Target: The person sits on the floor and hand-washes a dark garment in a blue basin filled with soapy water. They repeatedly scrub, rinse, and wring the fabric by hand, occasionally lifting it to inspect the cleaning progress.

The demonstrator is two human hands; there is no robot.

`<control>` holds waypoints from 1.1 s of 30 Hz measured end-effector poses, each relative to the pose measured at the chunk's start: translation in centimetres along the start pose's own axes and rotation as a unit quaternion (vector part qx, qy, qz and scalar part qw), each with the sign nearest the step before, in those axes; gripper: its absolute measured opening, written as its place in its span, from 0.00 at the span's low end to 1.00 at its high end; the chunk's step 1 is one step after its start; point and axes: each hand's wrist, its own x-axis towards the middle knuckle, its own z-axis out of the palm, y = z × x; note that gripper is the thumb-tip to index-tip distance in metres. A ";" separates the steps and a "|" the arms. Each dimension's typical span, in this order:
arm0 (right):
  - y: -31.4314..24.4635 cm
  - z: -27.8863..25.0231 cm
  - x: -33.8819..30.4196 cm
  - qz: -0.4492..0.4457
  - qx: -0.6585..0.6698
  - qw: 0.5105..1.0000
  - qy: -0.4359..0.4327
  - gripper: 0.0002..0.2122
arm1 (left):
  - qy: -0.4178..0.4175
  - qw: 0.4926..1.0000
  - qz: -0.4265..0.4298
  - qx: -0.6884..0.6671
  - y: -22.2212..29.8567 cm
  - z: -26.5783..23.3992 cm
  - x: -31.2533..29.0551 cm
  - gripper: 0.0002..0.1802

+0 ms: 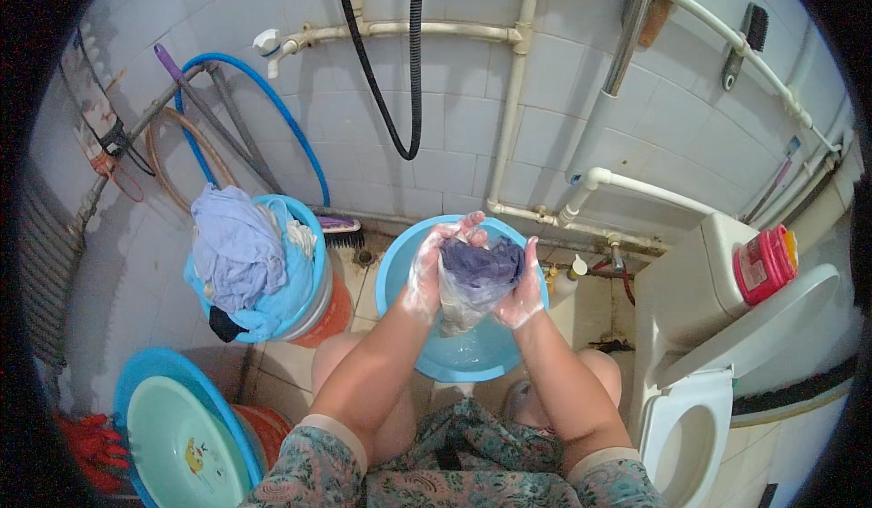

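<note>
Both hands are busy w/ one piece: the left hand (423,272) and right hand (521,297) hold a bunched purple-grey cloth (481,270) between them, palms facing in, fingers part curled, L on its left side, R on its right. Cloth is up over the blue basin (389,276) on the floor, approx. mid-scene; its near end is paler & hangs lower, can't tell if it touches the water (461,352). White suds coat both hands, esp. L fingers & wrist, so I'd judge this is mid-wash: cloth looks wetted and prob. soaped, no sign it's rinsed or wrung yet. So rinsing + wringing of this piece prob. left, tho' how many rounds it's had, can't tell. On the left, a heap of laundry (238,254) (lilac, light blue, a black bit) sits piled in a blue tub w/ an orange bucket (329,315) below; washed or waiting, no way to say from here. Nearer left, a green basin (173,440) w/ a small cartoon print, no clothes seen in it. Far side: scrub brush (343,236) by the wall, unheld; pump bottle (567,283) just right of the basin, also untouched.
</note>
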 end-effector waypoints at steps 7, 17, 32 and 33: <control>-0.1 1.1 1.2 -0.245 -0.343 0.887 0.190 0.08 | 0.290 0.949 -0.047 0.118 -0.8 -2.7 -1.6 0.22; 2.4 0.8 3.2 -0.273 -0.638 0.686 0.217 0.13 | 0.374 0.901 0.191 0.111 -4.8 0.1 -0.2 0.11; 6.0 -0.5 3.1 -0.378 -0.602 0.662 0.236 0.16 | 0.404 0.857 0.172 0.271 -3.2 3.0 -0.6 0.11; 7.4 0.7 2.2 -0.433 -0.646 0.604 0.175 0.16 | 0.410 0.875 0.140 0.218 -2.1 3.5 -1.0 0.12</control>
